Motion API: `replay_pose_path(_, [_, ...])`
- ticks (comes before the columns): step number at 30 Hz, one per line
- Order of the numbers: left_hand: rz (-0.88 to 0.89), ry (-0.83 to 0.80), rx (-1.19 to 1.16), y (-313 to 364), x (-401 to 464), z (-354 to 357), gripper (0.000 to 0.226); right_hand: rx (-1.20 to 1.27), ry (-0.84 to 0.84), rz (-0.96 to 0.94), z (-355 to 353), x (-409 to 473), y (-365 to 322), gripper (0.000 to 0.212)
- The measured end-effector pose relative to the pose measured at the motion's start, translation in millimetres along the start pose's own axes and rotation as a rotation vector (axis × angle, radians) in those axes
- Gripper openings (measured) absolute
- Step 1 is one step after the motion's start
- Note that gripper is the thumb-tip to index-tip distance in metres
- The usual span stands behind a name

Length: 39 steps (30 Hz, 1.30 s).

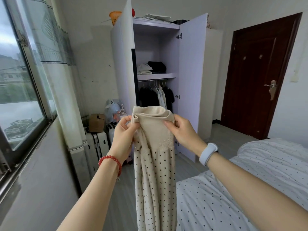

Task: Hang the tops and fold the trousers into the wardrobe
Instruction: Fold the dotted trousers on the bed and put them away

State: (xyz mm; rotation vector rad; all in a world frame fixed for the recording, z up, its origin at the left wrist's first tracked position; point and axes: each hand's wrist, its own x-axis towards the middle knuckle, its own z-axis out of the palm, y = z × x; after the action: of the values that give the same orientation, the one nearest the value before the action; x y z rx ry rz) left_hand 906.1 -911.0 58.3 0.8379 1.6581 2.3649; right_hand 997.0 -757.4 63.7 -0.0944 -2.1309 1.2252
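Observation:
A beige knit garment [156, 174] with small dark dots hangs down in front of me, its plain ribbed band at the top. My left hand [123, 135] pinches the band's left edge, and my right hand [180, 130] grips its right edge. Straight ahead stands the white wardrobe [191, 67] with both doors open. Folded clothes [150, 68] lie on its middle shelf. Dark and white tops [155, 96] hang on hangers from the rail below. The garment's lower end runs out of view.
A bed [241, 189] with dotted white bedding lies at the right. Suitcases [98, 144], a cardboard box [96, 122] and plastic bags [113, 109] crowd the floor left of the wardrobe. A window [18, 90] and curtain [66, 90] line the left wall; a dark door [256, 77] is shut.

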Motion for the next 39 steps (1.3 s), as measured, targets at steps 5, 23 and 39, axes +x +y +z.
replay_pose_path(5, [-0.046,-0.019,0.200,-13,2,-24,0.014,-0.347,0.000,-0.249,22,8,-24,0.030])
replay_pose_path(23, [0.497,0.180,0.487,24,35,1,0.027,-0.280,0.029,-0.403,12,3,-60,0.008])
replay_pose_path(39, [0.498,-0.232,0.342,14,97,185,0.028,-0.384,0.456,-0.212,-132,2,-49,0.013])
